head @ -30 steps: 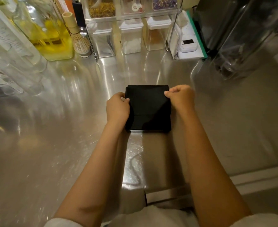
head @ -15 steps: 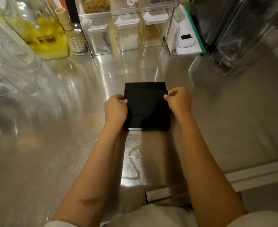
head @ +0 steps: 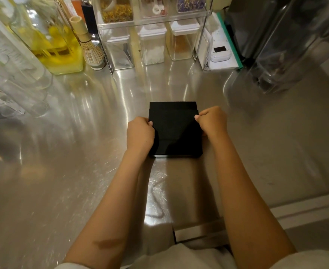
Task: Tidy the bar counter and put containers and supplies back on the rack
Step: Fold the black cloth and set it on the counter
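A folded black cloth [head: 176, 131] lies flat on the steel counter [head: 62, 171] in the middle of the view. My left hand [head: 139, 134] grips its left edge with curled fingers. My right hand [head: 212, 121] pinches its right edge near the far corner. A narrower folded layer shows along the cloth's far side. At the back stands a clear rack [head: 152, 22] with lidded clear containers [head: 153, 45] on its lower level and jars of dried flowers above.
A large bottle with yellow contents [head: 53, 45] and a bamboo whisk [head: 90, 45] stand at the back left, with clear glassware [head: 14, 90] along the left. A small white device [head: 220, 53] sits right of the rack. A dark clear-walled machine [head: 286, 45] fills the back right.
Both hands have slid a little nearer along the cloth's side edges, showing more of the cloth's far part. The cloth stays folded in the same place.
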